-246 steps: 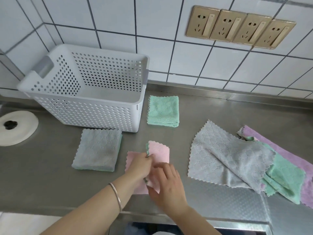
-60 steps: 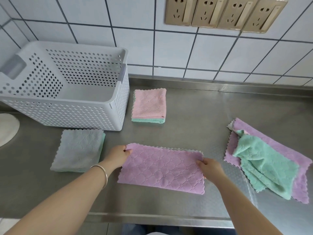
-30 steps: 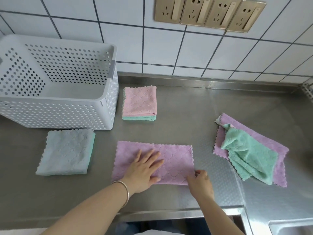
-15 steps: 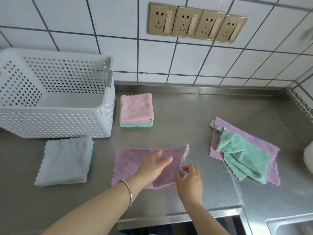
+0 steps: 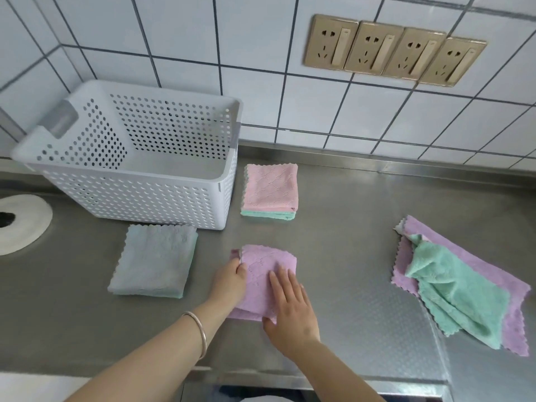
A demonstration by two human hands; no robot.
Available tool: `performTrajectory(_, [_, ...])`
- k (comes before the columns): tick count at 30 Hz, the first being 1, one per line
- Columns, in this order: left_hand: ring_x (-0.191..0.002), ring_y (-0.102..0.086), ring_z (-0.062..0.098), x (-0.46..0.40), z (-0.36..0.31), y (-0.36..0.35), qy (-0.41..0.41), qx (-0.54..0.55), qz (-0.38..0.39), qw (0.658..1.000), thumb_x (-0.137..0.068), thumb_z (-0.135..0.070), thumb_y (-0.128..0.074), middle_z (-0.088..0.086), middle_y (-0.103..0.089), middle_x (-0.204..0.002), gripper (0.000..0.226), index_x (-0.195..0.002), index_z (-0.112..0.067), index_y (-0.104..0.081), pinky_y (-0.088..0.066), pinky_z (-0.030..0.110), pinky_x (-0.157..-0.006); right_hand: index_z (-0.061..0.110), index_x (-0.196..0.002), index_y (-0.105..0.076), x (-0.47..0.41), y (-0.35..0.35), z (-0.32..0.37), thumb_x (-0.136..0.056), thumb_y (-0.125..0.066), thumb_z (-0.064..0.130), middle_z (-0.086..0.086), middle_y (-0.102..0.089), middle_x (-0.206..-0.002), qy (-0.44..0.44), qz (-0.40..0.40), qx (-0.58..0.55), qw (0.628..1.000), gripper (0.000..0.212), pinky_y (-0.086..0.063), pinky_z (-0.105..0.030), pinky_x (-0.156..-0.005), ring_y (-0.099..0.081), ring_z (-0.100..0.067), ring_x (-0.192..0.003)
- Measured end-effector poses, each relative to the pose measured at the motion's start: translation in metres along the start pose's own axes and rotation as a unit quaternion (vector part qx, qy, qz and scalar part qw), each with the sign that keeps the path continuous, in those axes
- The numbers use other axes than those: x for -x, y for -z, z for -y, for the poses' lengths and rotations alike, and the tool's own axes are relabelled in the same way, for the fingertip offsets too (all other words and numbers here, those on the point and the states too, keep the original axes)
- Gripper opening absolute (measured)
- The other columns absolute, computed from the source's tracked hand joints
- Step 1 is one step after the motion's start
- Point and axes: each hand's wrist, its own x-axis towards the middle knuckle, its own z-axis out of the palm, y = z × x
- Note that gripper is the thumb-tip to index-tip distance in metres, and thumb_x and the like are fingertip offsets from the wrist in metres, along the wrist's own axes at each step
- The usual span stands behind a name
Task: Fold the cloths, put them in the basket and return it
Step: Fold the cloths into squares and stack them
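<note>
Lilac cloth (image 5: 265, 274) (quilted diamonds), white perforated basket (image 5: 139, 195), 4 gold sockets (image 5: 394, 50).

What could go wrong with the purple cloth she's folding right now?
1. The left hand pinches only the left edge of the purple cloth, while the right hand lies flat on it; if either lifts early, the fold may spring open.
2. The unfolded green cloth lies on another purple cloth near the counter's front edge, so a tug could drag both off.
</note>
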Motion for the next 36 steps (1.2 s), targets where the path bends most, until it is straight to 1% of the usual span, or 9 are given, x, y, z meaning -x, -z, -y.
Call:
performTrajectory(3, [-0.110, -0.055, 0.032, 0.000, 0.011, -0.001, 0.009, -0.019, -0.029, 0.999, -0.097, -0.020, -0.034, 0.012, -0.060, -0.123, 0.034, -0.127, -0.014, -0.050, -0.043, 0.034, -0.091, 0.017, -0.134, -0.043, -0.003, -0.007, 0.000, -0.050, -0.064, 0.053, -0.002, -0.049, -0.141, 0.011, 0.017, 0.016, 1.000, 0.093, -0.051, -0.033, -0.092, -0.037, -0.020, -0.131])
performTrajectory(7, [-0.101, -0.058, 0.034, -0.002, 0.023, -0.003, 0.027, -0.043, -0.047, 0.998, -0.095, -0.021, -0.038, 0.013, -0.064, -0.115, 0.027, -0.118, -0.017, -0.051, -0.047, 0.037, -0.085, 0.018, -0.131, -0.043, -0.006, -0.012, 0.004, -0.059, -0.042, 0.052, -0.001, -0.053, -0.136, 0.002, 0.039, 0.022, 0.999, 0.079, -0.054, -0.037, -0.088, -0.035, -0.019, -0.127])
performTrajectory(12, [-0.097, -0.059, 0.035, -0.001, 0.027, -0.006, 0.019, -0.067, -0.084, 0.994, -0.093, -0.018, -0.042, 0.012, -0.065, -0.110, 0.029, -0.121, -0.021, -0.050, -0.046, 0.037, -0.079, 0.020, -0.131, -0.043, -0.005, -0.017, 0.001, -0.059, -0.042, 0.058, -0.001, -0.055, -0.135, 0.015, 0.055, 0.038, 0.998, 0.082, -0.055, -0.039, -0.086, -0.036, -0.021, -0.127])
performTrajectory(20, [-0.104, -0.056, 0.037, -0.002, 0.024, -0.010, 0.029, -0.121, -0.084, 0.989, -0.093, -0.011, -0.039, 0.019, -0.060, -0.115, 0.023, -0.114, -0.005, -0.047, -0.043, 0.038, -0.080, 0.027, -0.128, -0.054, -0.005, -0.019, 0.002, -0.059, -0.043, 0.067, -0.003, -0.053, -0.137, 0.017, 0.101, 0.060, 0.993, 0.080, -0.053, -0.051, -0.079, -0.037, -0.024, -0.128])
performTrajectory(25, [-0.101, -0.057, 0.037, -0.004, 0.026, -0.004, 0.056, -0.108, -0.088, 0.989, -0.091, -0.017, -0.044, 0.017, -0.059, -0.114, 0.022, -0.111, -0.007, -0.048, -0.045, 0.038, -0.078, 0.031, -0.128, -0.050, -0.007, -0.013, -0.001, -0.067, -0.040, 0.065, 0.003, -0.055, -0.135, 0.020, 0.049, 0.033, 0.998, 0.070, -0.053, -0.038, -0.087, -0.044, -0.018, -0.124])
performTrajectory(28, [-0.102, -0.057, 0.034, -0.002, 0.036, 0.001, 0.070, -0.116, -0.111, 0.985, -0.090, -0.027, -0.047, 0.012, -0.057, -0.115, 0.025, -0.110, -0.011, -0.050, -0.047, 0.038, -0.080, 0.022, -0.132, -0.047, -0.008, -0.001, -0.002, -0.079, -0.035, 0.053, 0.002, -0.052, -0.133, -0.097, 0.005, -0.113, 0.989, 0.062, -0.046, -0.035, -0.096, -0.050, -0.021, -0.118])
performTrajectory(30, [-0.105, -0.055, 0.031, 0.003, 0.042, 0.003, 0.069, -0.132, -0.128, 0.981, -0.090, -0.036, -0.048, 0.009, -0.056, -0.115, 0.031, -0.109, -0.012, -0.052, -0.045, 0.037, -0.082, 0.015, -0.132, -0.045, -0.013, 0.005, -0.003, -0.088, -0.041, 0.045, -0.004, -0.052, -0.128, -0.228, -0.009, -0.222, 0.948, 0.053, -0.041, -0.034, -0.095, -0.049, -0.023, -0.115])
performTrajectory(33, [-0.105, -0.050, 0.026, 0.009, 0.046, 0.001, 0.050, -0.198, -0.136, 0.969, -0.083, -0.050, -0.052, 0.006, -0.053, -0.112, 0.039, -0.103, -0.017, -0.058, -0.045, 0.035, -0.083, 0.010, -0.129, -0.043, -0.025, 0.011, -0.005, -0.090, -0.051, 0.031, -0.006, -0.056, -0.125, -0.364, 0.064, -0.327, 0.870, 0.045, -0.040, -0.029, -0.082, -0.054, -0.024, -0.110])
performTrajectory(36, [-0.105, -0.050, 0.026, 0.010, 0.048, -0.003, 0.039, -0.235, -0.114, 0.965, -0.083, -0.050, -0.052, 0.006, -0.052, -0.111, 0.039, -0.103, -0.018, -0.061, -0.045, 0.034, -0.084, 0.012, -0.097, -0.055, -0.030, 0.011, -0.004, -0.087, -0.054, 0.025, -0.006, -0.062, -0.101, -0.382, 0.168, -0.317, 0.852, 0.017, -0.038, -0.025, -0.072, -0.053, -0.023, -0.089])
